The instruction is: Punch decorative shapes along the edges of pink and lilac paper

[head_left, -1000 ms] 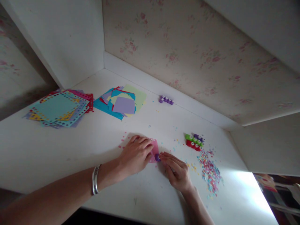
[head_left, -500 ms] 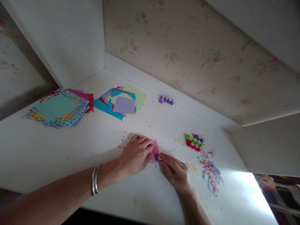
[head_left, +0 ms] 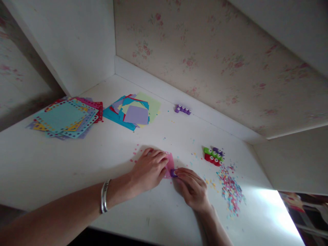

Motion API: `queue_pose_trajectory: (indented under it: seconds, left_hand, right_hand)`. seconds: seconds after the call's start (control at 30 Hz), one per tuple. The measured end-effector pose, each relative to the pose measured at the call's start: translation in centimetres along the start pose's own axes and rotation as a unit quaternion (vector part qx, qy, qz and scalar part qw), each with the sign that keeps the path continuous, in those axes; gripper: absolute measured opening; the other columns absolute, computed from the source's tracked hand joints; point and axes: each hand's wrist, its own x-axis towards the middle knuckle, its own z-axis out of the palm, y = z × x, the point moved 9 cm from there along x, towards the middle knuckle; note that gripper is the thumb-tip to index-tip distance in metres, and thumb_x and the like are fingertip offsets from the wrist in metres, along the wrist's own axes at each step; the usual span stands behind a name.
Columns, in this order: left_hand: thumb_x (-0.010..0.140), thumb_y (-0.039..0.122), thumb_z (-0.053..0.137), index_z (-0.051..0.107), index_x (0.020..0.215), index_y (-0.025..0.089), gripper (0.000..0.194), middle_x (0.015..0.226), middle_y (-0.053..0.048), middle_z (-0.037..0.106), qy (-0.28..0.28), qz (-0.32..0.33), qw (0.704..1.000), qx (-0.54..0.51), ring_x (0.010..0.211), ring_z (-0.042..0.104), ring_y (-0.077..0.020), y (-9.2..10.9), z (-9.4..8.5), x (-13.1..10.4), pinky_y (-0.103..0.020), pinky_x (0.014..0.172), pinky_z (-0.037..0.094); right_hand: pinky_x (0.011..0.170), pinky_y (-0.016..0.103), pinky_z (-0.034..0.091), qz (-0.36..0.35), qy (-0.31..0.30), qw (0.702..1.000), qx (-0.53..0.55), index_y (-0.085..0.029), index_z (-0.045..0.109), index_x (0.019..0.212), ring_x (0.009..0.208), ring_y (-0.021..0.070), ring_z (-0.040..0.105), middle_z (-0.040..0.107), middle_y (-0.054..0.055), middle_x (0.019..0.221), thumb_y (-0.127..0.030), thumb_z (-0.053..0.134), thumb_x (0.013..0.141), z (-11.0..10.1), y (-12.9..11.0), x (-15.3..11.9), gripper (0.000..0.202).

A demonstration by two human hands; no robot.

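A pink paper lies on the white table, with small holes along its edges. My left hand rests over its left part, fingers bent and pressed down on the sheet. At the paper's lower right corner is a small purple punch with a white top. My right hand is closed on this punch, fingertips on its top. Several pink dots are scattered beyond my left hand.
Punched colored sheets lie at the far left, beside a pile of colored paper. Purple punches stand near the wall. Green, red and purple punches sit at right, near a heap of confetti.
The fingers of my right hand have shifted slightly on the punch. My left hand stays on the pink paper, and the view has moved a little.
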Motion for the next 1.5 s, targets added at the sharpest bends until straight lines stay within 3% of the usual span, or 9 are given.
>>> queue_pose_trajectory:
  seconds: [0.23,0.37,0.53,0.77,0.9,1.07,1.23,1.4,1.5]
  left_hand:
    - [0.094,0.023,0.056,0.064,0.113,0.021,0.021,0.124,-0.006,0.066,-0.007,-0.002,1.0,0.006,0.12,0.055,-0.0257,0.0,0.1,0.1,-0.046,0.104,0.034]
    - [0.093,0.024,0.057,0.064,0.113,0.021,0.022,0.125,-0.006,0.066,-0.006,-0.003,1.0,0.001,0.121,0.054,-0.0259,0.0,0.0,0.1,-0.046,0.105,0.034]
    - [0.092,0.023,0.059,0.065,0.112,0.022,0.021,0.124,-0.005,0.066,0.001,-0.001,1.0,0.001,0.12,0.055,-0.0253,0.1,-0.1,0.0,-0.045,0.106,0.034]
    - [0.093,0.021,0.058,0.066,0.11,0.024,0.02,0.125,-0.004,0.066,0.002,0.012,1.0,0.015,0.121,0.055,-0.024,0.5,-0.4,0.1,-0.046,0.105,0.034]
    - [0.092,0.02,0.059,0.067,0.107,0.023,0.018,0.124,-0.004,0.066,0.002,0.013,1.0,0.015,0.118,0.058,-0.0236,0.3,-0.5,0.2,-0.047,0.105,0.035]
    - [0.092,0.019,0.058,0.067,0.11,0.024,0.02,0.123,-0.004,0.067,0.008,0.014,1.0,0.006,0.118,0.058,-0.0229,0.1,-0.4,0.2,-0.048,0.107,0.033]
    - [0.094,0.02,0.056,0.066,0.112,0.026,0.022,0.126,-0.003,0.067,0.0,0.012,1.0,0.007,0.122,0.056,-0.0231,-0.1,0.0,0.2,-0.048,0.108,0.032]
    - [0.094,0.02,0.053,0.065,0.114,0.025,0.023,0.129,-0.004,0.066,-0.005,0.021,0.999,0.025,0.122,0.057,-0.0236,-0.2,0.3,0.2,-0.049,0.107,0.033]
    - [0.095,0.02,0.052,0.064,0.116,0.024,0.025,0.129,-0.004,0.066,-0.01,0.028,0.999,0.035,0.121,0.057,-0.0235,-0.2,0.6,0.3,-0.049,0.107,0.034]
  right_hand:
    - [0.065,0.038,0.05,-0.053,-0.021,0.996,-0.063,-0.017,0.062,0.115,0.075,0.0221,0.057,0.071,0.008,0.082,-0.005,0.052,0.09,0.4,-0.8,1.2,0.03]
    - [0.063,0.037,0.045,-0.064,-0.017,0.996,-0.061,-0.016,0.062,0.108,0.065,0.0188,0.054,0.065,0.006,0.073,-0.005,0.049,0.092,1.0,-0.7,1.6,0.023]
    - [0.066,0.037,0.047,-0.055,-0.003,0.995,-0.079,-0.015,0.063,0.102,0.066,0.0185,0.057,0.064,0.005,0.071,-0.006,0.051,0.092,1.0,-0.8,1.6,0.018]
    - [0.079,0.033,0.059,0.007,0.052,0.998,-0.046,-0.021,0.064,0.108,0.09,0.0192,0.069,0.072,0.007,0.097,-0.011,0.063,0.09,0.3,0.0,0.9,0.021]
    - [0.082,0.033,0.061,0.066,0.096,0.99,-0.074,-0.022,0.064,0.115,0.097,0.0214,0.071,0.071,0.009,0.105,-0.014,0.064,0.09,-1.7,1.4,-0.7,0.026]
    - [0.078,0.033,0.064,0.125,0.076,0.985,-0.095,-0.024,0.067,0.115,0.091,0.0216,0.074,0.074,0.008,0.105,-0.019,0.063,0.091,-3.6,2.7,-3.1,0.024]
    - [0.053,0.023,0.063,0.203,0.089,0.973,-0.059,-0.024,0.069,0.11,0.089,0.0209,0.075,0.075,0.007,0.104,-0.024,0.063,0.092,-5.7,4.0,-4.3,0.019]
    - [0.088,0.038,0.062,0.25,0.192,0.948,-0.052,-0.024,0.065,0.115,0.097,0.0222,0.074,0.074,0.007,0.111,-0.031,0.063,0.092,-12.2,8.8,-3.9,0.025]
    - [0.083,0.039,0.062,0.293,0.202,0.931,-0.083,-0.02,0.063,0.114,0.097,0.0248,0.074,0.076,0.01,0.106,-0.038,0.059,0.091,-16.2,13.6,-3.3,0.029]
